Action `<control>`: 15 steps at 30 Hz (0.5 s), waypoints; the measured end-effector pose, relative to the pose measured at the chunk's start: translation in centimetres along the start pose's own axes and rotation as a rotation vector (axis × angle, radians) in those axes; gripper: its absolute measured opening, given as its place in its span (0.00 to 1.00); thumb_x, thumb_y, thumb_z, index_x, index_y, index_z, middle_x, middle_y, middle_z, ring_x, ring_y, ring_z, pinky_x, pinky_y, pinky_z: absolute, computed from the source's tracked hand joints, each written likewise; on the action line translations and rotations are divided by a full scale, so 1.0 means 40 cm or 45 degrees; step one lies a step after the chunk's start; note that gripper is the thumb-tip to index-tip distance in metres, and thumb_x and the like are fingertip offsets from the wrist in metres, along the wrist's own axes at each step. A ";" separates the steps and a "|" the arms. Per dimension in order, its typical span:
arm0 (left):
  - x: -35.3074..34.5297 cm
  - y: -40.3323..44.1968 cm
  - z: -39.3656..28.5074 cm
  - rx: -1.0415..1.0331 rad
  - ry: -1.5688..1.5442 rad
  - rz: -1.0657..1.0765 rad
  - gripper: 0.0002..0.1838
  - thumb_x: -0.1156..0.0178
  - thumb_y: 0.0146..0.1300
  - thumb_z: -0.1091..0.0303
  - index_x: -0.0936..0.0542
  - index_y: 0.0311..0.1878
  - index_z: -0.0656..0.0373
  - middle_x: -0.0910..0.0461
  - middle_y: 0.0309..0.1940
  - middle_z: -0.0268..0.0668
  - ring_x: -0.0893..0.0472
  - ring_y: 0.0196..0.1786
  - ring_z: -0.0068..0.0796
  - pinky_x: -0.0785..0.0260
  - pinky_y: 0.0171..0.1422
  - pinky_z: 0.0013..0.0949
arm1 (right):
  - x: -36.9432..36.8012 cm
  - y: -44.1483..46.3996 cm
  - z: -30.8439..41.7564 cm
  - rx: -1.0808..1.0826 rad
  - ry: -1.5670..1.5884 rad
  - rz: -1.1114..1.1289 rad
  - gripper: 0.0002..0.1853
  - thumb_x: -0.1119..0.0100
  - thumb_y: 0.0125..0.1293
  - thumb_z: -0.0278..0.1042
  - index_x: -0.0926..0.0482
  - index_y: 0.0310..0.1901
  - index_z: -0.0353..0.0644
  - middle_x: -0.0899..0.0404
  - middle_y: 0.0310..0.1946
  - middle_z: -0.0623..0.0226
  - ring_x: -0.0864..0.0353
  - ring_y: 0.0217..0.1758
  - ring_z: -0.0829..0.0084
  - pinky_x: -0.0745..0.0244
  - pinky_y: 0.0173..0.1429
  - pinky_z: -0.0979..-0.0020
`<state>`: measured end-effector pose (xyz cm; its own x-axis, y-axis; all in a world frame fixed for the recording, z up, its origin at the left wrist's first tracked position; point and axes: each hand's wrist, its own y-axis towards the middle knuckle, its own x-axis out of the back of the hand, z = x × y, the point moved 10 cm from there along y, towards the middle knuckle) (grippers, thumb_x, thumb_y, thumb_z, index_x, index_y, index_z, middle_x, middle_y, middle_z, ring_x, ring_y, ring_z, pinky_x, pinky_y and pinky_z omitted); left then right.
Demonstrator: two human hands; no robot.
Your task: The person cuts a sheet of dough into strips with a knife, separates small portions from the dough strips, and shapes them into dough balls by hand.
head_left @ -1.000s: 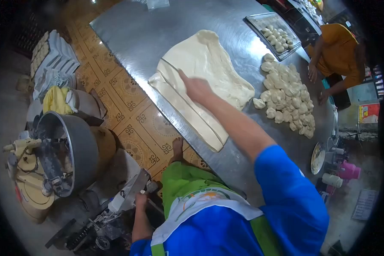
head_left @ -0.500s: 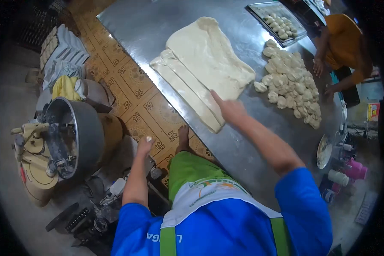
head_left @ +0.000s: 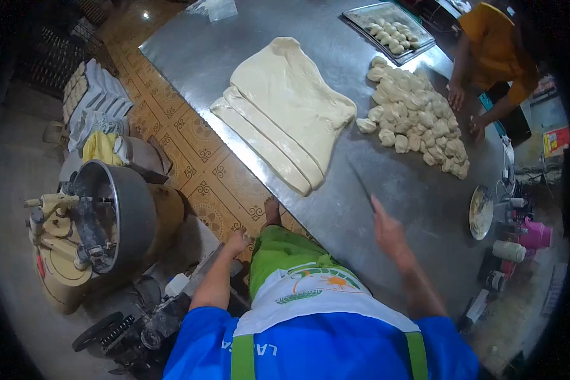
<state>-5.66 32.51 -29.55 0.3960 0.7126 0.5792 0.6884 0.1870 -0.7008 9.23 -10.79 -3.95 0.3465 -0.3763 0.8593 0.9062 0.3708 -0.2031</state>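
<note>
My right hand grips a knife above the metal table, its thin blade pointing away from me, apart from the dough. To its left lies a large flat sheet of dough. Two long strips are cut along the sheet's lower-left side: an outer strip by the table edge and an inner strip beside the sheet. My left hand hangs off the table near my green shorts, fingers curled; what they hold, if anything, is hidden.
A heap of dough pieces covers the right of the metal table. Behind it stands a tray with dough balls. A person in an orange shirt works at the far right. A mixer bowl stands at left.
My right hand has drawn back from the dough strips toward me and to the right, bringing the knife into clear view. My left hand has lowered toward my shorts.
</note>
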 end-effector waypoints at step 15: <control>0.128 -0.120 0.533 0.710 -0.822 -0.275 0.15 0.39 0.66 0.64 0.23 0.54 0.57 0.18 0.39 0.37 0.19 0.38 0.29 0.28 0.31 0.33 | -0.201 1.208 0.595 0.337 -0.311 0.009 0.40 0.54 0.64 0.24 0.50 0.78 0.62 0.16 0.36 0.55 0.14 0.40 0.55 0.21 0.41 0.54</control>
<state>-19.89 49.68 -32.08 -0.2452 0.8352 0.4922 0.2445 0.5446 -0.8023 44.45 30.37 -9.51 0.2552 -0.1709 0.9517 0.7988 0.5918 -0.1079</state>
